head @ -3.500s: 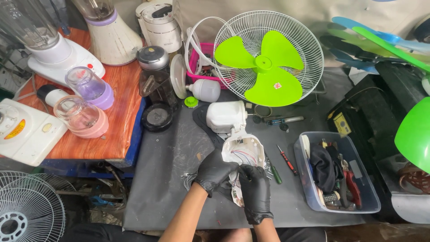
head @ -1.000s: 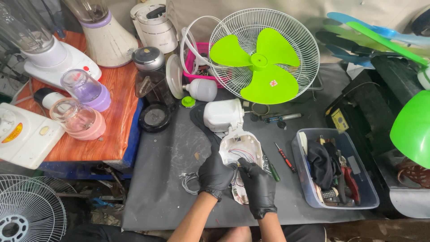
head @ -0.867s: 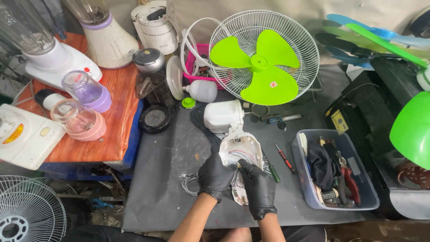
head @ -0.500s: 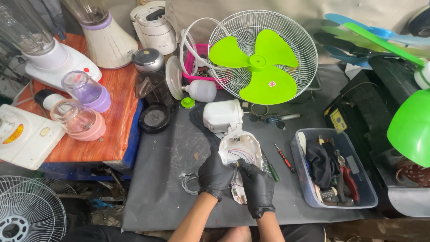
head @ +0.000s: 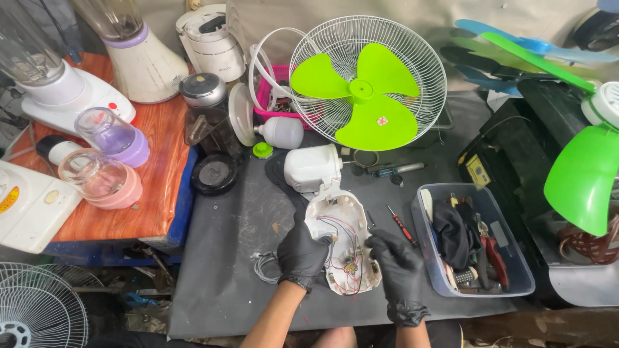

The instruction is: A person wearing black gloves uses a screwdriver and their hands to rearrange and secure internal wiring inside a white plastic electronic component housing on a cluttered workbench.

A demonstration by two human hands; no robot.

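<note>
Left hand (head: pixel 302 252) clasps open housing (head: pixel 342 241); right hand (head: pixel 398 264) pinches its rim. Steady housing; spare thin wires (head: pixel 340 254) inside.

Bright, even, soft-shadowed light; sharp focus throughout, with slight wide-angle bending at the edges.

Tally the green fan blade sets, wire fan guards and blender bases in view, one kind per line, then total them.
Green fan blade sets: 2, one inside the guard, one at the right edge.
Wire fan guards: 2, behind the blades and bottom left.
Blender bases: 2, both on the wooden table.
Total: 6.
</note>
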